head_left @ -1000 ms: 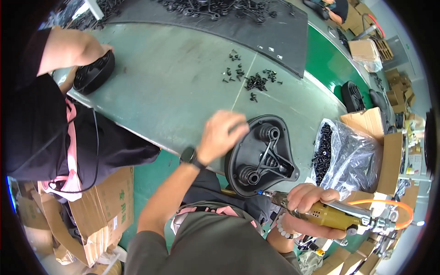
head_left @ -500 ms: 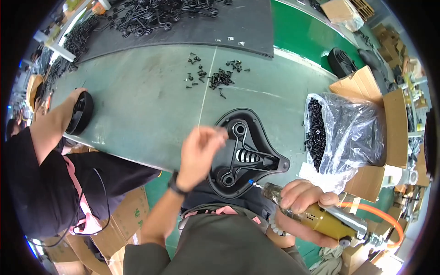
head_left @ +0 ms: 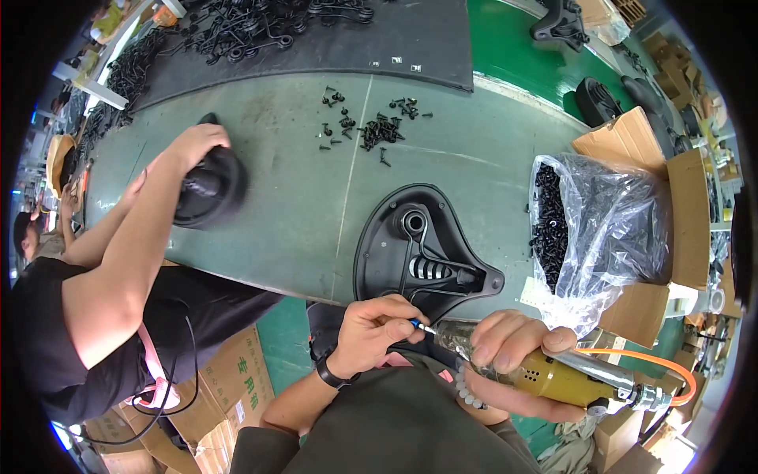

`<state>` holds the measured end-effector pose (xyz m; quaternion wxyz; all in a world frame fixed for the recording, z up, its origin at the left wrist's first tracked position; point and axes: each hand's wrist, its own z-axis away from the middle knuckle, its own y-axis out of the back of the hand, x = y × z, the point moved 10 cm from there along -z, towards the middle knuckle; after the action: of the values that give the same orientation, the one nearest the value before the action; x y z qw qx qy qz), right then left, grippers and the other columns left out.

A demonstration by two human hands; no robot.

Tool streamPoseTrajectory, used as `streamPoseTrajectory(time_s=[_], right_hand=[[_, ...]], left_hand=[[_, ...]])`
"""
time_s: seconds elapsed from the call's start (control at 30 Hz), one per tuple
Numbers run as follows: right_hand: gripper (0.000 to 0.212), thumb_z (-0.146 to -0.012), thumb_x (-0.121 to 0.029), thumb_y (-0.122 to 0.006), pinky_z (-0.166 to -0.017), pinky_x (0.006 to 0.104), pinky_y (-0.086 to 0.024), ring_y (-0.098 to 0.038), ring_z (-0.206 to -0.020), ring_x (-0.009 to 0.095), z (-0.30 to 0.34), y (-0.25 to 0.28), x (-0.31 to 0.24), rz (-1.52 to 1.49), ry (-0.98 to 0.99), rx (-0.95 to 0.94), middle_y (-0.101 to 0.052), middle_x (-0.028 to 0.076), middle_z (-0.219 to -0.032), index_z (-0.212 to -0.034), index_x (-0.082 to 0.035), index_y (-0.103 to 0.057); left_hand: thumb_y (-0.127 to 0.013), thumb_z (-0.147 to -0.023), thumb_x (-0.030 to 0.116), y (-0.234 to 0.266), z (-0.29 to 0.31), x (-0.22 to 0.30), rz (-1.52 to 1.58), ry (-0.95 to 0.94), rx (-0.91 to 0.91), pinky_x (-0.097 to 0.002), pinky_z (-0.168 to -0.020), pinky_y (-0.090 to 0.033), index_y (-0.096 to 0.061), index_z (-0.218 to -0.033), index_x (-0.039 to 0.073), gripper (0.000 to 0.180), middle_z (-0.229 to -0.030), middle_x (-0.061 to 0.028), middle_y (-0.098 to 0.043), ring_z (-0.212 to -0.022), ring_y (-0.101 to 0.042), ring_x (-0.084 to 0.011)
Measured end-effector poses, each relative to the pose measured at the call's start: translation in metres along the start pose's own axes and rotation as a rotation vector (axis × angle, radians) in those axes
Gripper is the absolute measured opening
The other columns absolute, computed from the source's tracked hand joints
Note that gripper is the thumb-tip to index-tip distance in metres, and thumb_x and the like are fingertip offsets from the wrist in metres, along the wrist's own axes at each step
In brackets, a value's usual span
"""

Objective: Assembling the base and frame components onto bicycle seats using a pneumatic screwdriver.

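Observation:
My right hand (head_left: 517,344) grips a yellow air screwdriver (head_left: 545,379), its bit pointing left toward my body's middle. With fingertips pinched, my left hand (head_left: 377,333) is at the blue tip of the bit (head_left: 415,323); whatever small thing they hold is hidden. Just beyond both hands a black bicycle saddle (head_left: 371,265) lies underside up on the table's near edge, its nose to the right. A metal ring, a bent wire frame and a coil spring (head_left: 430,268) show on its underside. My hands cover part of its near edge.
Loose black screws (head_left: 382,130) lie beyond the saddle. At right stands an open carton (head_left: 687,221) with a plastic bag of black screws (head_left: 549,229). An orange hose (head_left: 671,367) trails from the screwdriver. At left, a co-worker's hand (head_left: 197,144) is on another black saddle (head_left: 207,189).
My left hand has come from above the saddle down to the screwdriver's bit. The co-worker's saddle has moved right along the table. Another black part has appeared on the green strip at the far right.

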<state>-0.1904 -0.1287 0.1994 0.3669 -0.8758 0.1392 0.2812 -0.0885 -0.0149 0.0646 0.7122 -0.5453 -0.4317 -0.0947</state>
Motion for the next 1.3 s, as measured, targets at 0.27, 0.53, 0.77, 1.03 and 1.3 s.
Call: streamPoseTrajectory(time_s=[0.27,0.53,0.77,1.03,1.3], right_hand=[[0.087,-0.082,-0.079,-0.036,-0.052,0.0361,-0.045,-0.057,-0.058,0.023,-0.004,0.000,0.000,-0.045,-0.021,-0.021,-0.057,0.011,-0.074,-0.120,-0.001,-0.044],[0.090,-0.080,-0.082,-0.034,-0.051,0.0332,-0.043,-0.054,-0.053,0.020,-0.023,0.008,-0.008,0.149,0.041,0.033,-0.053,0.008,-0.068,-0.117,-0.002,-0.048],[0.092,-0.078,-0.083,-0.037,-0.056,0.0376,-0.044,-0.057,-0.060,0.025,-0.032,0.003,0.008,0.184,0.008,-0.073,-0.058,0.012,-0.077,-0.122,-0.003,-0.044],[0.072,-0.083,-0.055,-0.062,-0.074,0.0416,-0.047,-0.057,-0.080,0.030,-0.033,-0.020,0.062,0.155,-0.128,-0.300,-0.058,0.017,-0.090,-0.124,0.000,-0.042],[0.056,-0.082,-0.039,-0.068,-0.076,0.0387,-0.049,-0.059,-0.084,0.028,-0.018,-0.016,0.106,0.203,-0.276,-0.259,-0.058,0.015,-0.087,-0.116,0.000,-0.048]], left_hand=[[-0.062,-0.091,0.015,0.002,-0.017,0.008,-0.270,0.172,-0.154,-0.0290,-0.069,-0.053,-0.066,-0.101,-0.002,0.020,-0.084,-0.0083,-0.066,-0.073,-0.064,-0.0158],[-0.067,-0.083,0.022,0.048,-0.105,0.024,-1.033,-0.086,-0.236,-0.0414,-0.109,-0.029,-0.052,-0.129,0.003,0.053,-0.133,-0.0103,-0.054,-0.134,-0.036,-0.0301],[-0.071,-0.081,0.026,0.045,-0.067,0.015,-1.124,-0.140,-0.173,-0.0442,-0.111,-0.028,-0.051,-0.129,0.004,0.056,-0.135,-0.0094,-0.052,-0.138,-0.029,-0.0342],[-0.077,-0.072,0.022,0.046,-0.082,0.009,-1.024,-0.144,-0.289,-0.0463,-0.110,-0.031,-0.055,-0.125,0.006,0.059,-0.127,-0.0127,-0.057,-0.134,-0.035,-0.0354],[-0.079,-0.068,0.018,0.050,-0.084,0.014,-0.947,-0.236,-0.259,-0.0455,-0.109,-0.032,-0.059,-0.118,0.004,0.056,-0.119,-0.0123,-0.061,-0.130,-0.040,-0.0359]])
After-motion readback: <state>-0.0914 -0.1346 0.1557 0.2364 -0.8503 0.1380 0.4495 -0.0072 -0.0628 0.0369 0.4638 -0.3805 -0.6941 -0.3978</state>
